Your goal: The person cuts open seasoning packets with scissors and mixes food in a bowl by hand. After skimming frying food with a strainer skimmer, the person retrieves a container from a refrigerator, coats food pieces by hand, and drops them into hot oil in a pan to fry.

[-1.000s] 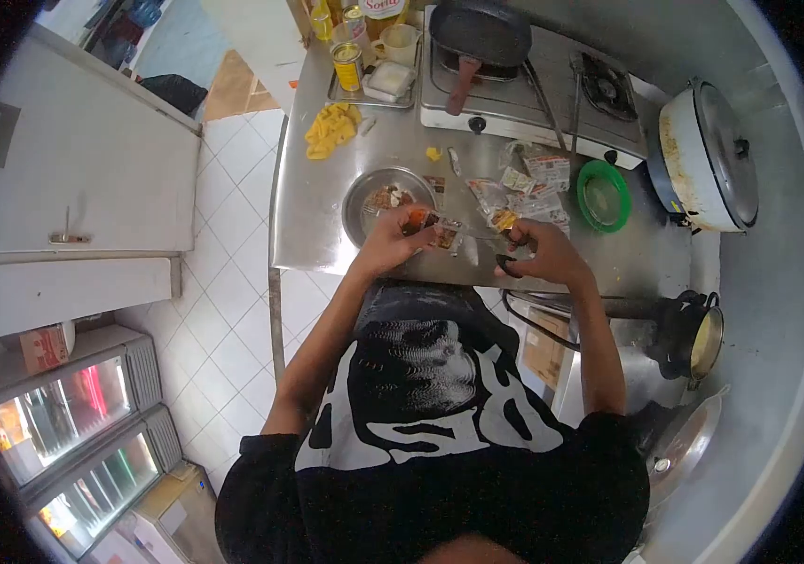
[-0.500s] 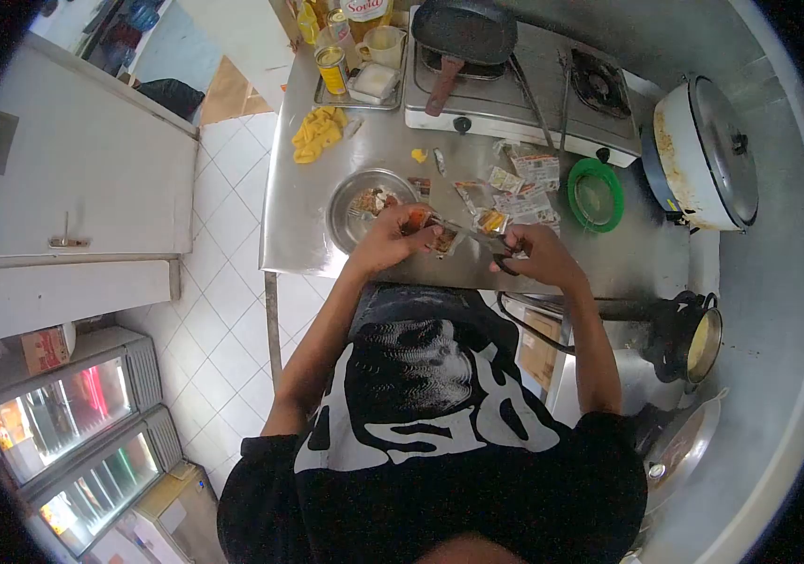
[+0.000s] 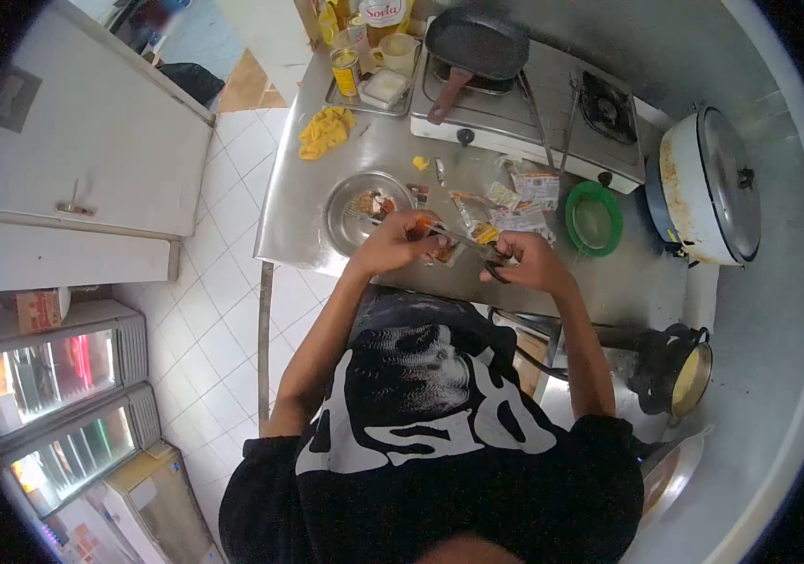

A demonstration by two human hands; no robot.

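Observation:
My left hand [image 3: 393, 243] pinches a small clear packet with orange-red contents [image 3: 421, 227], at the right rim of a metal bowl [image 3: 334, 218]. Inside the bowl lie brown, white and reddish ingredients [image 3: 371, 204]. My right hand [image 3: 532, 263] is closed round the dark handles of scissors [image 3: 488, 252], whose blades point left at the packet. Beyond the scissors are several opened packets [image 3: 520, 218] with printed labels. A green-rimmed strainer [image 3: 614, 221] lies to the right of them. Another packet with brown contents [image 3: 443, 250] is partly hidden beside my left fingers.
A gas stove [image 3: 552, 134] with a black pan [image 3: 477, 42] stands at the back. A tray [image 3: 370, 107] holds a can, cup and bottles. Left of it lies a yellow cloth [image 3: 327, 133]. A large white pot [image 3: 698, 188] is at the right, a smaller pot [image 3: 693, 381] below.
The camera view has shifted and tilted slightly. Both hands keep close together with the packet and scissors. More reddish ingredient shows in the bowl than before.

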